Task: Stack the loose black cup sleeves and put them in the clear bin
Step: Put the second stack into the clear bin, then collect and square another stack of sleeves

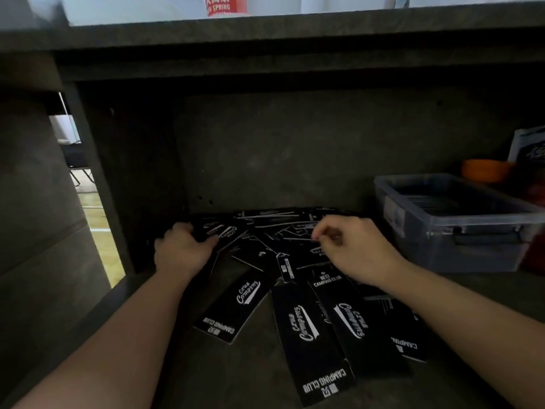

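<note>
Flattened black sleeves are shown scattered in an overlapping heap on a dark shelf under the counter. The heap runs from the near centre to the far wall. The clear bin stands to the right of the heap, near it but apart, with its top open; flat dark items appear to lie inside, though they cannot be identified.

The left hand is laid on the far-left part of the heap, its fingers curled down over several sleeves as if gathering them. The right hand is held over the far-right part, its fingers drawn together in a pinch; whether a sleeve edge is caught between them cannot be told.

The sleeves are judged to be light, thin card: stiff enough to be squared into a stack, yet easily creased and inclined to slide over one another. They are best taken by the long edges, thumb opposed to fingers, and the stack pressed flat while it is carried to the bin.
</note>
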Motion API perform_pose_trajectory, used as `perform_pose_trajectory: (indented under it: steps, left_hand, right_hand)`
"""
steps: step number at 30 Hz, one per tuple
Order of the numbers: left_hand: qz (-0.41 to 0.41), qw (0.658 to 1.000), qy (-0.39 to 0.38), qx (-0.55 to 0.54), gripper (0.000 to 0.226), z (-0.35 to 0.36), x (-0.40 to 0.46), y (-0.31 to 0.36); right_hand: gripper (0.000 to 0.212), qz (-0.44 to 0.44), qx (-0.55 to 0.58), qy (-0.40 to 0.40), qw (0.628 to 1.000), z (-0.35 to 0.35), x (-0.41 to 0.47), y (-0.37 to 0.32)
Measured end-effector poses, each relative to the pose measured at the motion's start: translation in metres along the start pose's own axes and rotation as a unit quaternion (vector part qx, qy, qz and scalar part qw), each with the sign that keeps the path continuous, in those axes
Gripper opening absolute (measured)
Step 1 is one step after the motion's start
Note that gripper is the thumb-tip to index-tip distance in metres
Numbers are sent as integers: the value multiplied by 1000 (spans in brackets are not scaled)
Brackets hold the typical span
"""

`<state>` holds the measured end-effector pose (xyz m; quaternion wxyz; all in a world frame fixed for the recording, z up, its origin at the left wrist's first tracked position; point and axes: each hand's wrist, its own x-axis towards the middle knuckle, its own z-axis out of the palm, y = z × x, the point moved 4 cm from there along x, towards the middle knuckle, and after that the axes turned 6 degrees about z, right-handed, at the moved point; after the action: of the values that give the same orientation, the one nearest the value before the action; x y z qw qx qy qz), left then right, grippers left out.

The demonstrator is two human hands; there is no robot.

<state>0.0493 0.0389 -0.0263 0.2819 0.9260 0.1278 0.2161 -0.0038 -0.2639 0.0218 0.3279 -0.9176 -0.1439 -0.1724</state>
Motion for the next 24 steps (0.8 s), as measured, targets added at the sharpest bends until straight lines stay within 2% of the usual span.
perform_pose_trajectory:
  steps: [2,4,10,15,19,21,24]
  left_hand:
    - [-14,997,-53,45,85,5,-2,3]
    - [4,996,-75,45,92,7,-4,8]
    - [50,996,-56,43,71,-2,-9,14]
    - [59,996,67,-16,64,-19,-16,20]
    - [-20,992,107,-70,59,-31,-23,18]
    - [-40,980,149,-122,55,-37,-26,18]
    - [-5,957,210,-201,44,-44,-30,25]
  right_hand:
    - [21,35,75,13,996,6,6,4]
    - [24,53,146,29,987,12,5,6]
    - [31,45,169,31,984,15,-1,22]
    - [29,37,175,43,983,13,0,23]
    - [26,31,150,14,988,13,-1,21]
    - [25,32,125,-6,992,15,-2,23]
    - [27,32,115,-11,993,16,-2,25]
